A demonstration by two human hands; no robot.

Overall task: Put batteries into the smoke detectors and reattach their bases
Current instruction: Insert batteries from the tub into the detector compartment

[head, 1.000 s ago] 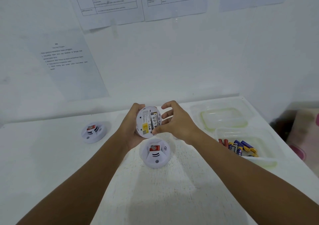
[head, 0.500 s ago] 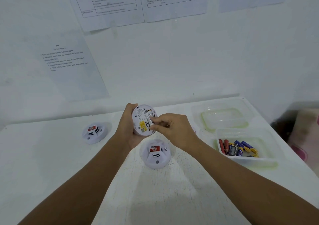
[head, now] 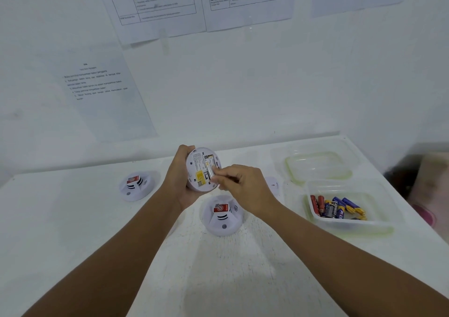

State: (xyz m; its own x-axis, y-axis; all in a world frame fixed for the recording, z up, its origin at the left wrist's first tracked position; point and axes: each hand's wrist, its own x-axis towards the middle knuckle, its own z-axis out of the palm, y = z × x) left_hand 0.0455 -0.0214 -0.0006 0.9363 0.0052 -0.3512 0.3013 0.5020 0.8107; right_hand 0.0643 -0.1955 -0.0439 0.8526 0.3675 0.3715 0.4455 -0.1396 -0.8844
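White smoke detector (head: 202,169) remains upright above the bench (head: 73,219) in the left hand (head: 181,178)'s closed grip. Right hand (head: 245,185), spread open a second ago, now pinches a battery (head: 211,168) at its compartment.

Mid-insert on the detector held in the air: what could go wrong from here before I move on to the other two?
1. The held detector is gripped only by the left hand above the table while the right hand works a battery into its compartment; a hard push may twist it loose.
2. A dropped battery could hit the detector just below.
3. Battery polarity is unreadable here; check it.
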